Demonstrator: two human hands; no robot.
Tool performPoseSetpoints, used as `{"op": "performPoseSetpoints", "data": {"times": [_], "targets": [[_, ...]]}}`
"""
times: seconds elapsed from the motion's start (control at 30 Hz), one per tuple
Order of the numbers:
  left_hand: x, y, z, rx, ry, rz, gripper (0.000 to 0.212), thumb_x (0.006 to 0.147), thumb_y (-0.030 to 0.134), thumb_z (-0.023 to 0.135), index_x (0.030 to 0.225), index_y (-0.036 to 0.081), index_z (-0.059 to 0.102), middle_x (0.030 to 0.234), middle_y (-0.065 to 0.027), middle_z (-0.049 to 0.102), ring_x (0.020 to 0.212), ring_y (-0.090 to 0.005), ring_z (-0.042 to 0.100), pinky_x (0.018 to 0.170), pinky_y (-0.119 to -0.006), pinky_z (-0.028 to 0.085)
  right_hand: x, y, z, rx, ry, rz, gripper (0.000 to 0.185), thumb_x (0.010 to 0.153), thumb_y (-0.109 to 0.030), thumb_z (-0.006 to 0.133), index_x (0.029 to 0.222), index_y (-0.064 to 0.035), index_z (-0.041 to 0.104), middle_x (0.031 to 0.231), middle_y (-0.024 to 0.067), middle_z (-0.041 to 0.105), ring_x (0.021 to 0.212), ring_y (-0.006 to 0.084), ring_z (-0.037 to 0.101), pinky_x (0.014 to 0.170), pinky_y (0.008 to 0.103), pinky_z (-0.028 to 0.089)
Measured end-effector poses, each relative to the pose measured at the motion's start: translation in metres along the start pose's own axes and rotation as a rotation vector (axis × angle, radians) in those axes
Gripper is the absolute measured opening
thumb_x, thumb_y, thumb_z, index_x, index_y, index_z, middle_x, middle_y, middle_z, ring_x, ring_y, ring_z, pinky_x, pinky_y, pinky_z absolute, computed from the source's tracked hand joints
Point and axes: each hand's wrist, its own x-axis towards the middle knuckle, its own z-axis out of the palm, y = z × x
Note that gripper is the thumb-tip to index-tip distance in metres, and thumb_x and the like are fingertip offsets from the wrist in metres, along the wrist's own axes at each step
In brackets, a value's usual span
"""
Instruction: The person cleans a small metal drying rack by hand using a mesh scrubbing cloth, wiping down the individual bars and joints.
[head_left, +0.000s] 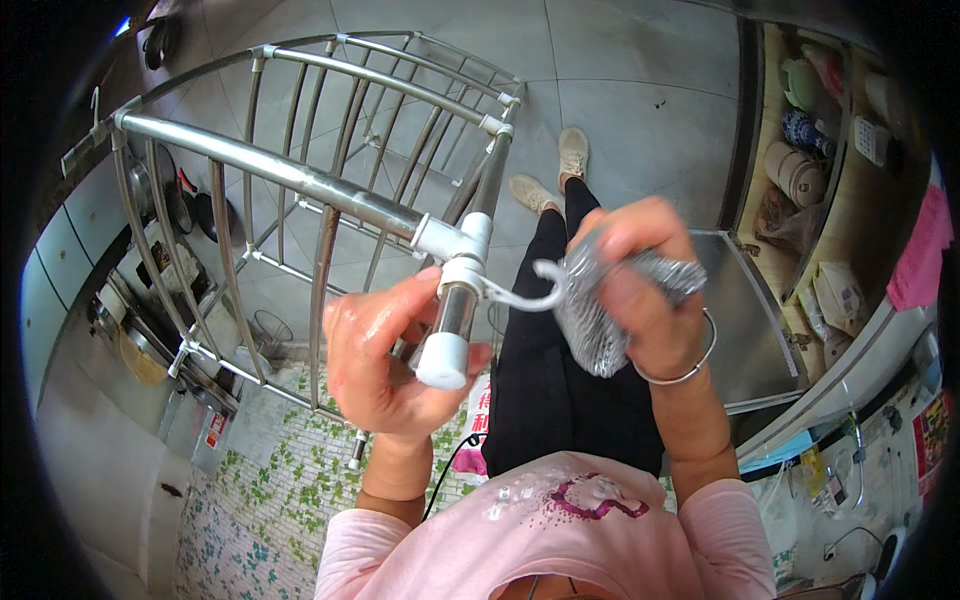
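Note:
A metal tube rack (300, 176) with white plastic joints stands in front of me, its near corner post ending in a white cap (442, 362). My left hand (390, 360) is around that post end, thumb near the joint and fingers partly hidden behind the tube. From the collar on the post a white plastic hook (529, 300) sticks out to the right. My right hand (645, 292) grips a crumpled silvery mesh scouring cloth (592, 322) beside the hook's tip; this hand is slightly blurred. A bracelet circles the right wrist.
At right stands an open cabinet (806, 255) holding pots, jars and bags, with a pink cloth (921, 247) near it. Pans (214, 216) and a cluttered counter lie beyond the rack at left. A printed bag (472, 461) and a black cord (442, 480) are beside my legs.

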Motion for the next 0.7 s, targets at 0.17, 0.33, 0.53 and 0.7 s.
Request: {"op": "performPoseSetpoints", "data": {"times": [0.17,0.33,0.53,0.7], "targets": [[0.003,0.009,0.01,-0.099,0.053,-0.123,0.051,0.066,0.027,0.086,0.106,0.003,0.066,0.092,-0.0049,0.066,0.066,-0.0114,0.053,0.057,-0.025,0.038,-0.005,0.004,0.013,-0.204,-0.313,0.156,0.014,0.087,-0.005,0.063,0.099,-0.001,0.056,0.093,0.0062,0.058,0.083,0.0123,0.056,0.076,0.0259,0.045],[0.01,-0.001,0.009,-0.049,0.035,-0.03,0.048,0.059,0.001,0.08,0.106,0.005,0.07,0.082,-0.0028,0.06,0.066,-0.0122,0.052,0.056,-0.025,0.04,0.001,-0.006,0.008,-0.178,-0.088,0.193,0.02,0.086,-0.007,0.064,0.101,-0.0031,0.051,0.096,0.0054,0.053,0.082,0.0107,0.051,0.075,0.0244,0.043],[0.014,-0.002,0.001,-0.007,-0.064,-0.033,0.05,0.059,-0.001,0.076,0.108,0.007,0.072,0.079,-0.0009,0.058,0.066,-0.0146,0.053,0.056,-0.026,0.042,0.003,-0.004,0.024,-0.387,-0.119,-0.044,0.03,0.078,0.001,0.068,0.103,-0.0024,0.052,0.089,0.0099,0.058,0.075,0.0196,0.058,0.069,0.0288,0.047],[0.023,-0.008,-0.001,-0.024,-0.065,0.071,0.046,0.061,0.0,0.076,0.107,0.003,0.071,0.082,-0.0028,0.062,0.069,-0.0164,0.06,0.06,-0.028,0.049,0.006,0.001,0.046,-0.442,-0.072,-0.108,0.035,0.073,0.004,0.07,0.102,-0.0032,0.051,0.082,0.0116,0.06,0.07,0.0279,0.06,0.065,0.0326,0.048]]}}
